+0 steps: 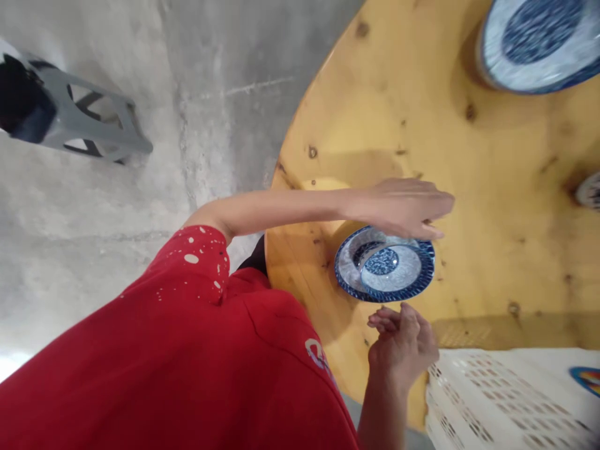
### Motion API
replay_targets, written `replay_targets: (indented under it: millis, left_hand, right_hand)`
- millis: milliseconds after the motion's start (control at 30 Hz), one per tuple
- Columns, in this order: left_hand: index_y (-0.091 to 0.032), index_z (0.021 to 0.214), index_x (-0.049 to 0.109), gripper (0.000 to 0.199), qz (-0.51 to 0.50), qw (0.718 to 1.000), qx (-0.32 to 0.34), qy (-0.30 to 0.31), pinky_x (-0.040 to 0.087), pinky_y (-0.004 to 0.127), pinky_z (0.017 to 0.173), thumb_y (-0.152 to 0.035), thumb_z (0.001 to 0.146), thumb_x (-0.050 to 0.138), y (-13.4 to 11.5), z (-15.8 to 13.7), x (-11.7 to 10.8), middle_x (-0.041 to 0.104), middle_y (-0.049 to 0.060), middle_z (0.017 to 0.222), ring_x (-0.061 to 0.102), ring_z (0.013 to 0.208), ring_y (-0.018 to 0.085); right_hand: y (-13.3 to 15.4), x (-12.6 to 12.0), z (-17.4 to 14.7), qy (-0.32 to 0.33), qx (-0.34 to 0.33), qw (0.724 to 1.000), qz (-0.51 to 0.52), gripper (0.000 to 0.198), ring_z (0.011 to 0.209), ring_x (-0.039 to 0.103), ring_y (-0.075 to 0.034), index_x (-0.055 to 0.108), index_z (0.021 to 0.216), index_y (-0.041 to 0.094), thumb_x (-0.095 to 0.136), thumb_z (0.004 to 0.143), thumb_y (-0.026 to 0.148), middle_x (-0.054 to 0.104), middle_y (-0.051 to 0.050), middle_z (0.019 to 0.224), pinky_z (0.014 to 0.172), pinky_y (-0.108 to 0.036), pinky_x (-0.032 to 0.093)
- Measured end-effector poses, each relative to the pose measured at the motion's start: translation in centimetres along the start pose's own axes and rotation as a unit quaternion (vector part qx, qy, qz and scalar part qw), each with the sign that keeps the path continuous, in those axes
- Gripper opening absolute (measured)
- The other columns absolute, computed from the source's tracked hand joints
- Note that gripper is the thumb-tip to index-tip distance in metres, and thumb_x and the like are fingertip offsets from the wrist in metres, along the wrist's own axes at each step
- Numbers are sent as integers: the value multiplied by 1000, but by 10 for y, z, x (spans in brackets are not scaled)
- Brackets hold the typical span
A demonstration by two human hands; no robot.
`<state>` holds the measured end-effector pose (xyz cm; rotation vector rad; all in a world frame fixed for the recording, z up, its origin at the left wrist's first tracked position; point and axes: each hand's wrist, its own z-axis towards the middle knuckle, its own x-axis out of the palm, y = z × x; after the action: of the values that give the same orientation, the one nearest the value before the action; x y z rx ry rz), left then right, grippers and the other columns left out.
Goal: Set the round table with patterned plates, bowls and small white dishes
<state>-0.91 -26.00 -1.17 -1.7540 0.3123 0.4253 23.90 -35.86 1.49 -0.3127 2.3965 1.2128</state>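
A small blue-and-white bowl (404,270) sits tilted inside a larger blue-rimmed dish (345,265) on the wooden table. Stretched over the dish's far-left rim, my left hand (403,203) has its fingers together and thumb held apart, with nothing visible in it. It covers part of the rim; whether it touches cannot be told. On the opposite side, my right hand (403,344) is just off the dish's edge, palm partly up, fingers loosely bent and apart, holding nothing.
Blue-and-white bowls or a deep bowl (539,31) stand toward the upper right of the wooden table (365,112). A patterned cup-like object (589,190) is at the right edge. A white perforated basket (497,390) holds a colourful dish (585,378). A grey stool (94,119) stands on the floor.
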Motion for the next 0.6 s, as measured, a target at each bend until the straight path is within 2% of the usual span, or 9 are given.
replay_targets:
  millis: [67,100,200,333,467,500,600]
  left_hand:
    - [-21,70,57,28,32,996,62,53,45,28,71,-30,95,65,6,-6,-15,61,0,75,64,77,17]
    - [-21,72,57,28,46,995,69,47,42,28,69,-29,99,58,12,-11,-25,62,0,76,62,74,15]
    - [-19,76,59,25,15,996,-10,-90,40,25,65,-23,99,51,36,-41,-57,65,-1,73,59,67,11]
    - [-18,70,57,25,-79,954,-134,-258,39,21,59,-27,92,49,86,-109,-89,62,-2,63,53,57,9]
    - [-19,74,60,16,-175,892,-242,-338,37,21,52,-31,81,51,127,-189,-90,61,-3,60,48,49,9]
    - [-19,75,60,16,-181,885,-265,-338,36,21,51,-32,79,51,132,-209,-85,61,-3,60,48,49,9]
    - [-19,74,59,15,-181,882,-325,-289,37,21,52,-32,75,51,136,-263,-68,63,-2,61,49,49,9]
  right_hand:
    - [-2,-3,-7,-19,16,999,22,40,46,58,-12,59,93,16,79,73,43,66,0,62,45,-20,47]
    - [-5,-5,-12,-25,24,999,34,40,46,58,-12,59,94,16,80,72,43,66,1,63,45,-20,47]
    - [-15,-8,-28,-29,42,997,57,45,48,60,-12,60,98,15,82,72,45,68,0,65,47,-20,48]
    - [-46,-11,-47,-12,42,994,102,53,51,61,-13,62,101,15,85,69,50,69,-1,68,49,-22,51]
    - [-94,-16,-61,-4,53,986,156,55,49,60,-12,62,99,15,88,64,49,67,1,66,47,-22,49]
    - [-107,-17,-66,-5,58,984,167,55,49,60,-12,63,98,15,88,63,48,67,2,66,48,-22,49]
    - [-149,-20,-90,-18,66,977,203,49,49,61,-12,64,97,16,87,62,43,67,2,66,50,-22,51]
